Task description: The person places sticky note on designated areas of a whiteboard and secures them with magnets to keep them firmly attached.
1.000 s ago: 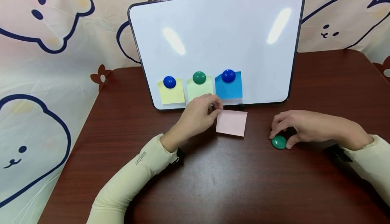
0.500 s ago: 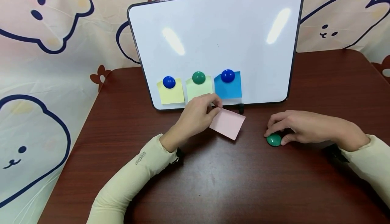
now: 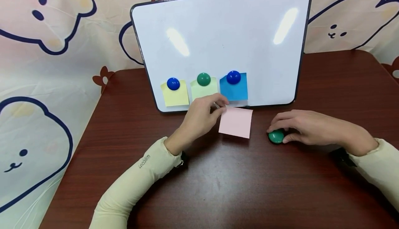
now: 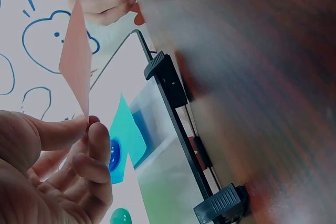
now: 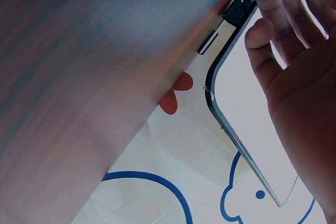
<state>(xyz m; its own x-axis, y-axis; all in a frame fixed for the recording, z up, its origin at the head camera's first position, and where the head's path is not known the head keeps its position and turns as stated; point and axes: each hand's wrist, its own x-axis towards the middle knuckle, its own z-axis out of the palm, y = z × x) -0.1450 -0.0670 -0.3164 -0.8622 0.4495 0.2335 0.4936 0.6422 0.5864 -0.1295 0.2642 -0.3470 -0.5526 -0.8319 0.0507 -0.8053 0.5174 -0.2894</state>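
My left hand (image 3: pixel 202 116) pinches a pink sticky note (image 3: pixel 236 122) by its upper left corner, in front of the whiteboard's lower edge. In the left wrist view the note (image 4: pixel 77 59) stands out from thumb and fingertips, seen nearly edge-on. To the right, my right hand (image 3: pixel 307 128) holds a round green magnet (image 3: pixel 276 136) between thumb and fingers, just above the table. The right wrist view shows the curled fingers of that hand (image 5: pixel 296 51), but the magnet is out of sight there.
The whiteboard (image 3: pixel 224 31) leans at the back on black feet (image 4: pixel 170 80). Along its bottom hang a yellow note (image 3: pixel 176 97), a pale green note (image 3: pixel 204 92) partly behind my left hand, and a blue note (image 3: pixel 233 92), each under a round magnet. Brown table (image 3: pixel 212 187) lies below.
The pink note swung askew, then came back level and rose slightly toward the board. My right hand has moved left and a little up with the green magnet.
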